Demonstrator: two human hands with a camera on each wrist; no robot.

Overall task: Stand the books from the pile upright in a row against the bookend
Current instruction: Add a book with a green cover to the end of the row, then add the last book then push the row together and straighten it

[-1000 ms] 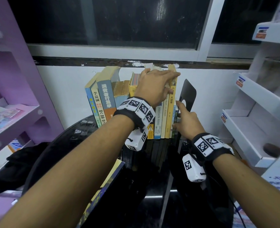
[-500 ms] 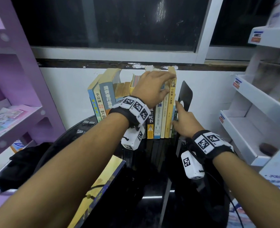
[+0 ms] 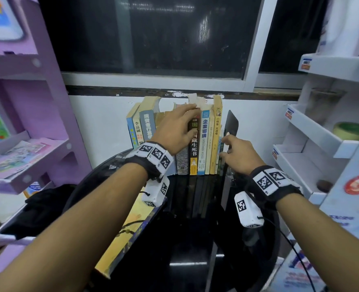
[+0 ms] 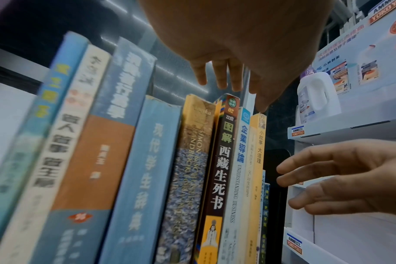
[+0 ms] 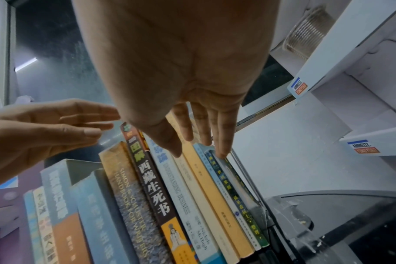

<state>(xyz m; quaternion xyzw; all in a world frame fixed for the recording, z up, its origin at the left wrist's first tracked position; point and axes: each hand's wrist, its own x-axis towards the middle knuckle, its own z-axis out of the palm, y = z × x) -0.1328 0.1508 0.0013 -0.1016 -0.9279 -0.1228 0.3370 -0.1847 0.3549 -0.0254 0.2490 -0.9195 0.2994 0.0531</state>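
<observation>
A row of books [image 3: 204,144] stands upright on the black round table [image 3: 187,253], leaning on the black bookend [image 3: 233,123] at its right end. My left hand [image 3: 187,121] hovers at the tops of the middle books, fingers [image 4: 222,78] straight, over the dark-spined book [image 4: 222,160]; I cannot tell whether it touches. My right hand [image 3: 230,146] has straight fingers, and its fingertips [image 5: 223,151] rest on the thin short books [image 5: 235,189] beside the bookend. One yellow book [image 3: 128,234] lies flat on the table under my left forearm.
A purple shelf unit [image 3: 26,144] with picture books stands at the left. A white display rack [image 3: 311,144] stands close on the right. A dark window is above the row of books, and a black bag [image 3: 45,205] sits left of the table.
My left hand has slid left along the book tops, off the tall yellow book and over the dark-spined one. The right hand stays by the bookend.
</observation>
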